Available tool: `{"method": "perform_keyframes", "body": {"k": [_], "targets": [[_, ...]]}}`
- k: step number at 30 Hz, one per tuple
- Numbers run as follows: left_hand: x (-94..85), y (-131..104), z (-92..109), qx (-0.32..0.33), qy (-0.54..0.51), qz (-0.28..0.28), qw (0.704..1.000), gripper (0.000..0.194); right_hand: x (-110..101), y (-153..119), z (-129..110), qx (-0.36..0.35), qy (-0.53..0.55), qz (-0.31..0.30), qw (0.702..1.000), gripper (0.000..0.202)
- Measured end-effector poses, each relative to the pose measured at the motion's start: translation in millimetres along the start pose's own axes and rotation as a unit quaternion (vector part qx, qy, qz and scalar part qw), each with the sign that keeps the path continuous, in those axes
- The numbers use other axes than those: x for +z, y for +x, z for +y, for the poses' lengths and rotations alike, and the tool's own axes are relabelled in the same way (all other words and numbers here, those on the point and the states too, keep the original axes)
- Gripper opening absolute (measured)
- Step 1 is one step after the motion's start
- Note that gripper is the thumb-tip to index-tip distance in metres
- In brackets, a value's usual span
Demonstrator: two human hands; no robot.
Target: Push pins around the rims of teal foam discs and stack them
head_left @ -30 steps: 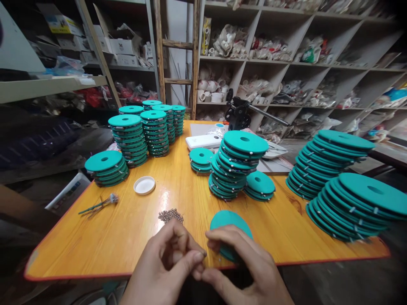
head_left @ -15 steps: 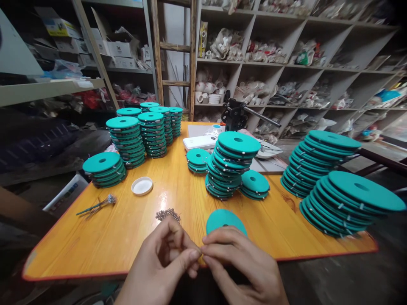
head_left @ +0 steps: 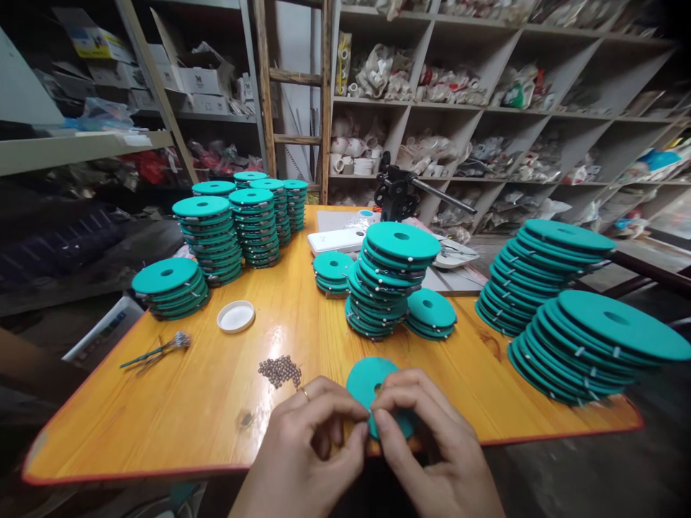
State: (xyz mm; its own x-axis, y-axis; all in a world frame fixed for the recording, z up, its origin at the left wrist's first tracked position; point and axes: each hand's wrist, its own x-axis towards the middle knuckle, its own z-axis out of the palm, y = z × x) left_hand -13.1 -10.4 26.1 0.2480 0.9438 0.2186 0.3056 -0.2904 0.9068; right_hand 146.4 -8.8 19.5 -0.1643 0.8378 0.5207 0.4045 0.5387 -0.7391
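I record the left hand [head_left: 310, 446] and right hand [head_left: 432, 435] pinched at the fingertips, contents indiscernible, partly hiding a matte, centre-holed teal disc [head_left: 366, 378] on the glossy wooden table [head_left: 178, 424]; round, dark beads [head_left: 279, 370] lie clustered nearby.

One loose disc [head_left: 363, 381], one white lid [head_left: 236, 316], one bead pile [head_left: 279, 370], perhaps twelve disc stacks [head_left: 256, 232].

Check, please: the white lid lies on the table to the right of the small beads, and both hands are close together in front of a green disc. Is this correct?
Not quite: the head view shows the white lid to the left of the small beads, not to the right. The left hand and right hand are indeed close together in front of a green disc.
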Motion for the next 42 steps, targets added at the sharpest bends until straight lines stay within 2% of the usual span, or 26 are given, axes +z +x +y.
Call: {"method": "perform_keyframes", "body": {"k": [15, 25, 29, 34, 39, 42], "targets": [[-8.7, -6, -7, -0.029, -0.006, -0.040, 0.999, 0.016, 1, -5, 5, -0.019, 0.005, -0.030, 0.999, 0.014], [-7.6, -5, -8, -0.024, -0.007, -0.033, 0.999, 0.016, 1, -7, 6, -0.013, 0.009, -0.043, 0.999, 0.013], [-8.0, -4, -5, -0.016, 0.008, -0.020, 1.000, 0.017, 0, -7, 5, -0.030, 0.002, -0.054, 0.998, 0.013], [-7.5, -6, -4, -0.039, -0.034, 0.019, 0.998, 0.017, -5, -3, 2, -0.063, -0.033, -0.044, 0.997, 0.018], [-6.8, -9, -6, -0.054, -0.043, 0.005, 0.998, 0.016, -14, 1, 4, -0.101, -0.030, -0.086, 0.991, 0.030], [-8.9, -10, -3, -0.019, -0.017, -0.002, 1.000, 0.017, -15, 2, 2, -0.114, -0.046, -0.095, 0.988, 0.024]]}}
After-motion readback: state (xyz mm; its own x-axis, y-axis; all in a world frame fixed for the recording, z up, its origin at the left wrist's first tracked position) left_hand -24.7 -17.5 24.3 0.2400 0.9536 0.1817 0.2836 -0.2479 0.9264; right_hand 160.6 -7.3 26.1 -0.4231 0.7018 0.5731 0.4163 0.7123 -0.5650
